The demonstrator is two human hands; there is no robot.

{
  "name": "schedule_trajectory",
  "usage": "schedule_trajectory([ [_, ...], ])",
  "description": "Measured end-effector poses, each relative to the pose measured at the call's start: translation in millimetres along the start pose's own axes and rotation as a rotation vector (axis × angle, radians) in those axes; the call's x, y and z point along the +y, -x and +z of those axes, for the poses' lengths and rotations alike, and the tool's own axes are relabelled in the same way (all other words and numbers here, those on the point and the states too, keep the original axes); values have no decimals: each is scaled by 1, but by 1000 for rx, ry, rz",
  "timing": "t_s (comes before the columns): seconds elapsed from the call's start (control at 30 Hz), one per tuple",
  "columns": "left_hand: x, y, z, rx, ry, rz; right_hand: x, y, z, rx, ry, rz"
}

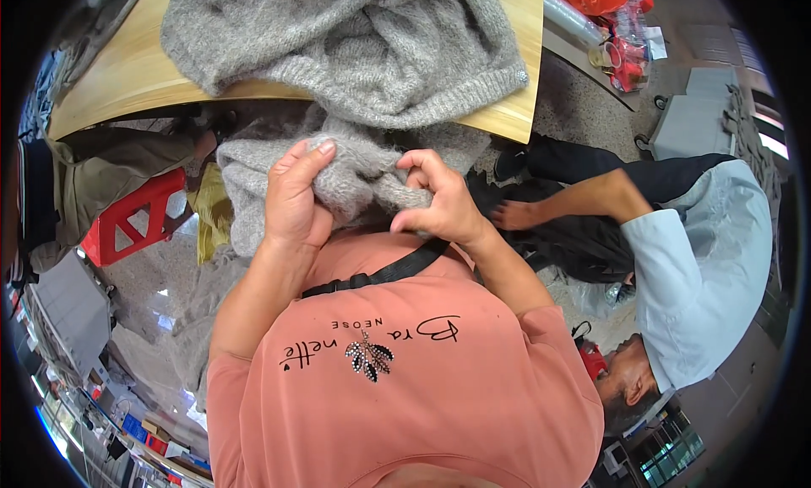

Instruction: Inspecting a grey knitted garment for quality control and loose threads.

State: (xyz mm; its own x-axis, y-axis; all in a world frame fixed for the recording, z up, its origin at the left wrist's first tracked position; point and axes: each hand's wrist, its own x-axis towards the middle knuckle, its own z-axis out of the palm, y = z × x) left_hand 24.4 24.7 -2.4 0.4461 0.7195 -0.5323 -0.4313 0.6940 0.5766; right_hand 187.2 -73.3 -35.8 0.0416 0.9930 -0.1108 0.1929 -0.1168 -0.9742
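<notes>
Item 1: Grey fuzzy-yarn knit garment [351, 192], qty. 1; poss. a sweater, exact type unclear. Loc.: betw. the worker's salmon T-shirt [389, 412] and near edge of wood-top bench [110, 91], just below bench level. Cond.: bunched, neither flat nor folded; ribbed edge [402, 194] showing at R side.

Status (my est.): mid-handling. Done: garment picked up, a section gathered betw. the hands. Left: spreading or folding not yet done; how much handling remains, can't say from where I stand.

Grip, L: L hand [296, 192], thumb pressed down on the knit, fingers curled behind; pinching a fold. Garment lies in the grip, bulk running off to its R and below.

Grip, R: R hand [446, 202], thumb & forefinger curved in a C, tips apart, ribbed edge lying betw. them. Firm pinch or loose hold: can't tell.

Item 2: Grey knit heap [338, 40], similar yarn, on bench, ribbed band along near side; close to both hands, held by neither.

Misc.: red plastic stool [103, 243], floor, L; yellow bag [211, 218] next to it; co-worker in lt.-blue shirt [718, 260], R, bent over, one hand by black cloth [583, 243].
</notes>
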Motion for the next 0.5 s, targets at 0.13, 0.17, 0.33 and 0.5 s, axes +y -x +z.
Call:
schedule_trajectory([
  [0.13,2,-1,-5,39,44,28,14,4,2,167,512,-291],
  [0.17,2,-1,-5,34,51,36,15,7,-1,199,519,-259],
  [0.33,2,0,-7,28,54,34,20,10,-9,480,621,-419],
  [0.5,3,7,3,33,-79,58,13,18,-17,558,358,-259],
])
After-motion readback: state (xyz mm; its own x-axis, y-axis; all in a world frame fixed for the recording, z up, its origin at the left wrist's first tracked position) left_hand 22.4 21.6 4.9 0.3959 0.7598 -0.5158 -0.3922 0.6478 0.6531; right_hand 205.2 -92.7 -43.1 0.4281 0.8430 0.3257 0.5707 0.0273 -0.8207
